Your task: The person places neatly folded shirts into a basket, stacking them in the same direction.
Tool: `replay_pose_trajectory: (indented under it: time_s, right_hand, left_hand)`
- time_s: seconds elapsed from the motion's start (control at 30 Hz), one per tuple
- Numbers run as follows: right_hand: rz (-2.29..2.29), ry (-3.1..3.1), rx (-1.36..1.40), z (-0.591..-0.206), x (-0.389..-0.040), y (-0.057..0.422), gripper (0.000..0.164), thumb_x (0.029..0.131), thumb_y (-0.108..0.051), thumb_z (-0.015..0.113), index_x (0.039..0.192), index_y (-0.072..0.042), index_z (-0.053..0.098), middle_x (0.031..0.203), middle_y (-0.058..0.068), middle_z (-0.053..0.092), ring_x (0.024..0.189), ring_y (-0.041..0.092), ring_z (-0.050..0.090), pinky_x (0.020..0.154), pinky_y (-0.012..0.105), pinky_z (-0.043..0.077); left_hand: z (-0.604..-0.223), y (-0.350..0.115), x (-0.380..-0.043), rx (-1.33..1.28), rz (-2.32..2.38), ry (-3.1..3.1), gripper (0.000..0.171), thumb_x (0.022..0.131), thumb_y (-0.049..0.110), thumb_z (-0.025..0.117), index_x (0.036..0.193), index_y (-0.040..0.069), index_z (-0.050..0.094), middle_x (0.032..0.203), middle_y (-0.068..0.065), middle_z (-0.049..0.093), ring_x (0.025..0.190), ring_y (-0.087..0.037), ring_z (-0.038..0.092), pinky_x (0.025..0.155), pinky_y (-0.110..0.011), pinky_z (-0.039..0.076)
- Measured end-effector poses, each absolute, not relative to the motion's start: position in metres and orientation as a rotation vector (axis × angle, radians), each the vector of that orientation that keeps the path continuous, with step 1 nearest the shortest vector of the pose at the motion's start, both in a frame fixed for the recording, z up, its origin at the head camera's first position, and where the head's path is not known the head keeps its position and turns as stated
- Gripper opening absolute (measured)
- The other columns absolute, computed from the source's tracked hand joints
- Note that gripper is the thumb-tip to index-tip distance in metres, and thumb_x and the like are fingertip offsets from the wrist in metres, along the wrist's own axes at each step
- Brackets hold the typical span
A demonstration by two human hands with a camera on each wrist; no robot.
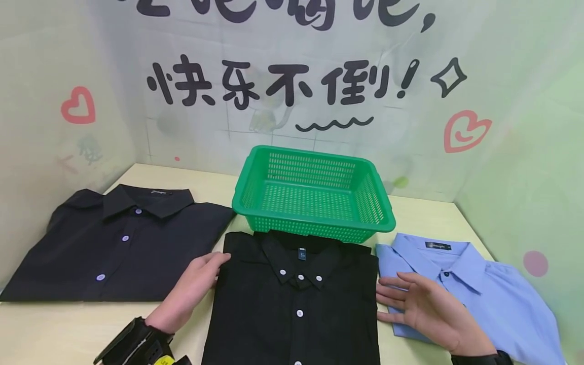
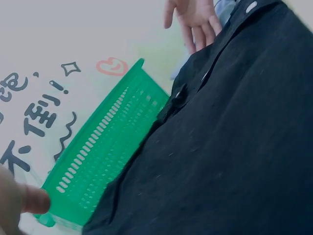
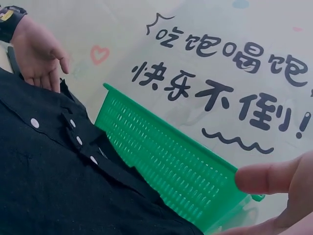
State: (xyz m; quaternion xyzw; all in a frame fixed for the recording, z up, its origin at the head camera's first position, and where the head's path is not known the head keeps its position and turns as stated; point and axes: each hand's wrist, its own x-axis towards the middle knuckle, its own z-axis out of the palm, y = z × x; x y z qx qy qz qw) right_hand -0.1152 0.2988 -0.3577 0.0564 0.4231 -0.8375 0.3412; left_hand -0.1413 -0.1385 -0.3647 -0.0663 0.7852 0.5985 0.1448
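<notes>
A black shirt (image 1: pixel 264 309) with white buttons lies folded on the table in front of me, collar toward the back. At its left edge is my left hand (image 1: pixel 193 284), fingertips by the cloth near the shoulder. My right hand (image 1: pixel 431 312) is held beside the shirt's right edge with its fingers spread and palm turned inward, over part of a folded light blue shirt (image 1: pixel 506 304). Neither hand grips anything. In the right wrist view, the black shirt (image 3: pixel 58 166) stretches between both hands, and the right thumb stands away from it.
A green plastic basket (image 1: pixel 315 223) with nothing in it stands behind the black shirt, touching or nearly touching its collar. On the left lies a dark navy shirt (image 1: pixel 155 253) with pale buttons. A printed cloth wall encloses the table (image 1: pixel 45 329) at the back and sides.
</notes>
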Motion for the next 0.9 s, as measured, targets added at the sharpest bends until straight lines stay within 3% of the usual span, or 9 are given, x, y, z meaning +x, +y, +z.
replay_pose_trajectory:
  time_s: [0.07, 0.2, 0.3, 0.4, 0.43, 0.53, 0.7, 0.9]
  right_hand:
    - [-2.174, 1.071, 0.128, -0.357, -0.116, 0.298, 0.067, 0.109, -0.028, 0.031, 0.151, 0.005, -0.011, 0.147, 0.022, 0.033, 0.137, 0.037, 0.030, 0.113, 0.056, 0.019]
    - [-2.184, 0.986, 0.092, -0.359, -0.119, 0.295, 0.071, 0.109, -0.030, 0.027, 0.149, 0.004, -0.020, 0.158, 0.025, -0.005, 0.146, 0.038, 0.001, 0.115, 0.053, 0.017]
    - [-2.193, 0.920, 0.063, -0.363, -0.122, 0.293, 0.070, 0.109, -0.030, 0.025, 0.148, 0.002, -0.024, 0.158, 0.023, -0.017, 0.145, 0.037, -0.006, 0.116, 0.050, 0.014]
    - [-2.197, 0.874, 0.039, -0.368, -0.124, 0.290, 0.069, 0.109, -0.028, 0.024, 0.147, 0.004, -0.025, 0.156, 0.028, 0.011, 0.144, 0.039, 0.015, 0.116, 0.047, 0.012]
    - [-2.195, 0.862, 0.035, -0.371, -0.124, 0.289, 0.069, 0.109, -0.027, 0.024, 0.147, 0.004, -0.025, 0.153, 0.028, 0.022, 0.142, 0.039, 0.022, 0.117, 0.047, 0.012]
    - [-2.183, 0.802, 0.031, -0.379, -0.125, 0.287, 0.062, 0.109, -0.026, 0.022, 0.149, 0.008, -0.010, 0.142, 0.022, 0.043, 0.136, 0.035, 0.036, 0.117, 0.044, 0.013]
    - [-2.147, 0.704, -0.031, -0.388, -0.124, 0.284, 0.046, 0.109, -0.028, 0.018, 0.137, 0.003, 0.037, 0.140, 0.016, 0.046, 0.132, 0.028, 0.039, 0.115, 0.039, 0.019]
    - [-2.143, 0.735, -0.085, -0.392, -0.124, 0.277, 0.049, 0.109, -0.029, 0.015, 0.127, -0.004, 0.052, 0.125, 0.009, 0.057, 0.117, 0.024, 0.052, 0.108, 0.039, 0.032]
  left_hand:
    - [-0.366, -0.138, -0.140, -0.193, 1.758, 2.249, 0.064, 0.102, 0.038, 0.043, 0.146, -0.008, 0.035, 0.151, -0.023, 0.032, 0.136, -0.038, 0.033, 0.109, -0.052, 0.032]
    - [-0.367, -0.137, -0.138, -0.192, 1.814, 2.222, 0.067, 0.103, 0.038, 0.043, 0.150, -0.007, 0.029, 0.155, -0.023, 0.025, 0.140, -0.039, 0.026, 0.111, -0.054, 0.027]
    - [-0.367, -0.137, -0.138, -0.224, 1.871, 2.205, 0.055, 0.103, 0.036, 0.045, 0.137, -0.006, 0.045, 0.133, -0.018, 0.046, 0.130, -0.033, 0.039, 0.106, -0.048, 0.034]
    - [-0.369, -0.137, -0.137, -0.242, 1.935, 2.143, 0.045, 0.102, 0.035, 0.046, 0.125, -0.004, 0.053, 0.112, -0.010, 0.052, 0.117, -0.025, 0.048, 0.099, -0.041, 0.039]
    - [-0.370, -0.137, -0.138, -0.256, 1.946, 2.127, 0.038, 0.102, 0.036, 0.047, 0.112, -0.001, 0.056, 0.097, -0.007, 0.050, 0.108, -0.023, 0.050, 0.095, -0.037, 0.039]
    - [-0.372, -0.136, -0.136, -0.226, 1.988, 2.036, 0.045, 0.102, 0.035, 0.048, 0.125, -0.002, 0.055, 0.117, -0.010, 0.057, 0.116, -0.025, 0.052, 0.099, -0.039, 0.040]
    - [-0.371, -0.132, -0.130, -0.212, 2.079, 1.882, 0.049, 0.099, 0.033, 0.051, 0.131, -0.003, 0.054, 0.131, -0.013, 0.053, 0.116, -0.026, 0.053, 0.097, -0.039, 0.043]
    - [-0.369, -0.131, -0.125, -0.157, 2.075, 1.773, 0.046, 0.098, 0.030, 0.053, 0.129, -0.003, 0.053, 0.130, -0.012, 0.052, 0.118, -0.024, 0.050, 0.101, -0.037, 0.038]
